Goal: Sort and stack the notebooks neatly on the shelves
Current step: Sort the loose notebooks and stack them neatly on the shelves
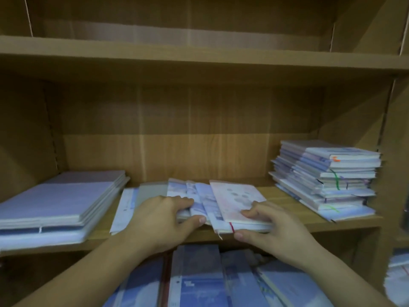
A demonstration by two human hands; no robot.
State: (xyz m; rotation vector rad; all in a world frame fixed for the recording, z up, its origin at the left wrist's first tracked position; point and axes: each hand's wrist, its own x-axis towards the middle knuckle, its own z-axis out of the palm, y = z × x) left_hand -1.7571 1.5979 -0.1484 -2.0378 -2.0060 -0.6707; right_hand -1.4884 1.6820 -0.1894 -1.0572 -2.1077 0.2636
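Pale blue and pink notebooks (212, 200) are lying fanned at the shelf (278, 196) front edge. The left hand (161, 218) and right hand (274, 229) are each pinching them.

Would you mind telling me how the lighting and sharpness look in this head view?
Head view: dim, with a bluish cast; soft, so print on the fanned notebooks held by the left hand and right hand is unreadable; wide-angle bowing curves the upper shelf board; shadow beneath it.

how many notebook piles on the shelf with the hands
3: a flat stack at left, a fanned pile at centre, a tall stack at right; some notebooks may be hidden behind.
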